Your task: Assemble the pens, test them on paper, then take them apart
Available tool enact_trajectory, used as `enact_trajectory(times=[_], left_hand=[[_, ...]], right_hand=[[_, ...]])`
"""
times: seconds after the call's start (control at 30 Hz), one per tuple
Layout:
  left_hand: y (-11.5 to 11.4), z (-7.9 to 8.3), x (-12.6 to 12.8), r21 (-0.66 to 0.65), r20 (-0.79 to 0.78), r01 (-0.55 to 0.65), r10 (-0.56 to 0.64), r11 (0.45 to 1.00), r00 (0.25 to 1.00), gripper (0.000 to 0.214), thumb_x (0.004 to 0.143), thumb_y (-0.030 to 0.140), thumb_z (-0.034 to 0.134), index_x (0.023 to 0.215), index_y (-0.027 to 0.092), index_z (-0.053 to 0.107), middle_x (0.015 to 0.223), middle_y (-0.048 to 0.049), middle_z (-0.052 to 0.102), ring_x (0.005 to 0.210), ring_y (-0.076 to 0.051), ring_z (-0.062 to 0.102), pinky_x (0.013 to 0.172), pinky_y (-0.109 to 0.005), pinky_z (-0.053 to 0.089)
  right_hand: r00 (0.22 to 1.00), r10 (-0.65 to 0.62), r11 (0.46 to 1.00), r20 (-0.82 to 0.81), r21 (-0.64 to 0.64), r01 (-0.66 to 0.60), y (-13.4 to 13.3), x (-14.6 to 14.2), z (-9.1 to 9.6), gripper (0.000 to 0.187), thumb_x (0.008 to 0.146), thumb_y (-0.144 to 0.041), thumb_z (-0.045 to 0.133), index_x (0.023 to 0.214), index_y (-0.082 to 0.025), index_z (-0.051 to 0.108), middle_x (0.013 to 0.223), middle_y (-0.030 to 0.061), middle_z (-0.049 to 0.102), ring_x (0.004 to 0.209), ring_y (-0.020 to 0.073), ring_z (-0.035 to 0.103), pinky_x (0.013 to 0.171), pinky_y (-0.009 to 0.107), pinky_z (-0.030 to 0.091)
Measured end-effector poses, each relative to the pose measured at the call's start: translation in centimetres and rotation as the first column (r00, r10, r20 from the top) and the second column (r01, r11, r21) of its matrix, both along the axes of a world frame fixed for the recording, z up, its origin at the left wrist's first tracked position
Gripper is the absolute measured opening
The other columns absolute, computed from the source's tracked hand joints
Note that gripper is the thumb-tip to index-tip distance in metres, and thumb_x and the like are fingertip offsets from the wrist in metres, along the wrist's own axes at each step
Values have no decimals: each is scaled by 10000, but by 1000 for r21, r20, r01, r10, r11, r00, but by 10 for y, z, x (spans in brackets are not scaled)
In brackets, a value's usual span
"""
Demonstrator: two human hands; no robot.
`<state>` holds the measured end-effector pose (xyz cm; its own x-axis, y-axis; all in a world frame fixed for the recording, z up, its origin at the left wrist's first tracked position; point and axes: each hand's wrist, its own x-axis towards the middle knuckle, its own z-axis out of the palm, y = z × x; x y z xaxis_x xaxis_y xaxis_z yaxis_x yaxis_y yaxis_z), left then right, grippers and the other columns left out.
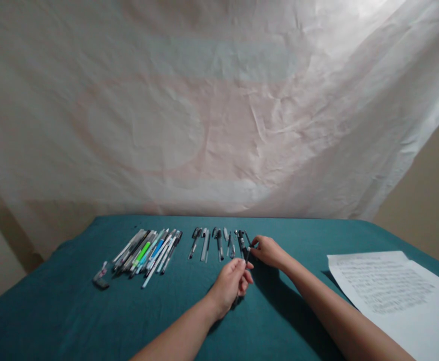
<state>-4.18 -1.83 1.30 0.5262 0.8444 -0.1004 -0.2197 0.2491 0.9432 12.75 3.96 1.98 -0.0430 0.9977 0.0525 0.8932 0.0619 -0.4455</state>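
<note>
My left hand (pixel 230 282) is closed, thumb and fingers pinching a short dark pen part (pixel 247 254) with a pale tip. Just beyond it, my right hand (pixel 267 250) has its fingertips together on a thin dark pen piece (pixel 247 235) that lies at the right end of a row. Beside the fingers is a thick black pen (pixel 241 240). Farther left in the row lie a black pen with its parts (pixel 220 243), a clear pen barrel (pixel 205 244) and another dark pen (pixel 194 243). Small details between my fingertips are blurred.
A pile of pens and markers (pixel 148 253), one bright green, lies on the left of the teal cloth (pixel 159 326). Near it is a small grey-and-white eraser-like object (pixel 101 280). Written paper sheets (pixel 392 281) lie on the right. A pale sheet (pixel 219 125) hangs behind.
</note>
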Motion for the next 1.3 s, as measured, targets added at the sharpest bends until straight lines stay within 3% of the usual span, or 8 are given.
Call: enact_trajectory(times=[0.2,0.4,0.63,0.77,0.83,0.9,1.0,1.3], left_hand=[[1,-2,-1,-74,100,-67,74,995,992,351,768,489,402,880,157,420,604,27,478,409,-30,347,394,-158,183],[1,2,-2,-109,137,-85,99,990,986,354,760,495,426,853,154,431,617,21,481,426,-28,370,405,-157,192],[-2,6,-1,-102,131,-73,86,992,988,395,755,525,409,838,141,456,622,0,513,458,-57,444,450,-191,293],[-5,9,-1,-94,109,-57,67,994,992,420,751,538,399,844,132,457,659,-26,546,508,-81,494,509,-217,342],[-5,9,-1,-97,104,-60,70,994,992,419,754,538,392,852,135,452,656,-21,542,506,-79,492,512,-217,342],[-5,10,-1,-95,96,-63,72,994,993,415,752,539,393,844,139,450,649,-14,536,501,-76,486,509,-214,339],[-5,10,-1,-76,90,-58,64,995,994,409,751,536,396,838,140,449,646,-10,532,498,-75,482,503,-211,335],[-9,10,-1,-28,38,-42,43,999,998,367,767,499,392,841,143,439,655,-7,526,493,-66,474,487,-197,339]], right_hand=[[977,71,995,-203,-60,-85,-7,0,19,256,727,-340,489,729,-119,618,617,50,612,527,106,518,491,197,338],[729,222,868,-648,-209,-450,-25,-12,37,389,687,-494,527,718,-118,624,646,21,589,546,86,497,472,182,343],[497,74,892,-865,-166,-421,-26,-23,39,291,648,-404,618,713,-121,591,595,-8,535,506,55,446,461,166,330],[348,-44,960,-936,-137,-245,-10,-7,34,263,668,-389,599,761,-147,553,739,19,569,495,39,447,459,164,349],[419,-79,988,-904,-127,-88,1,5,23,270,689,-406,562,773,-149,548,717,16,564,460,35,427,440,165,344],[605,-117,993,-787,-98,64,11,16,10,308,724,-429,495,808,-140,558,704,25,573,441,43,423,425,172,339],[779,-127,990,-614,-29,138,22,25,-7,352,741,-438,447,783,-115,581,656,38,585,453,70,448,433,185,342],[930,-191,968,-315,97,232,24,12,-17,348,749,-449,448,792,-154,626,786,79,644,726,160,567,608,222,363]])
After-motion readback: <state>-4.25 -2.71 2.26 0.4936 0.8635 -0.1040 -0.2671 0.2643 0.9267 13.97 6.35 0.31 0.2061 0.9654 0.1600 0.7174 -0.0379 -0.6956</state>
